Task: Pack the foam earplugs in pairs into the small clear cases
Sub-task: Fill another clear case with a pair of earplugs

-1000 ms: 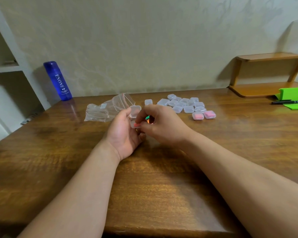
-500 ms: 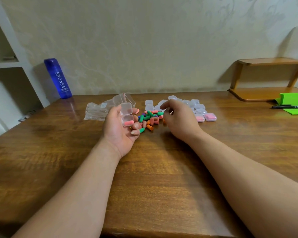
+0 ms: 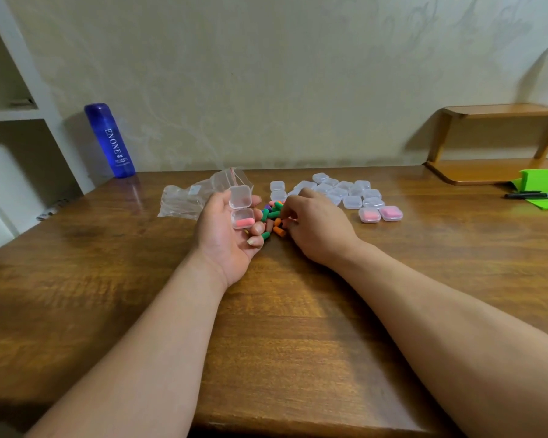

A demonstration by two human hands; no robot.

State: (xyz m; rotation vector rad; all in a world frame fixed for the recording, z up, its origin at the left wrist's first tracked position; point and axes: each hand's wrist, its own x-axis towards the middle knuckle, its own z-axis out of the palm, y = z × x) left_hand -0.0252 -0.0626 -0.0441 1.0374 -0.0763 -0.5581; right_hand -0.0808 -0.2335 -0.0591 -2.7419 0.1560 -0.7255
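Your right hand has come back from the far edge of the pile of earplugs and now sits low over its near side, fingers curled down among the plugs. Whether they already pinch one is hidden behind your knuckles, so I cannot tell. Your left hand has stayed put, palm up just left of the pile, thumb and fingers curled round the open case, its lid hinged back and one pink earplug lying in the bottom half.

You probably want a second pink plug to match. Pick it out with thumb and forefinger alone, so you don't scatter the neighbours across the table. Keep the case level and close to the pile, lay the plug beside the first, then press the lid shut. Set it by the two filled cases.
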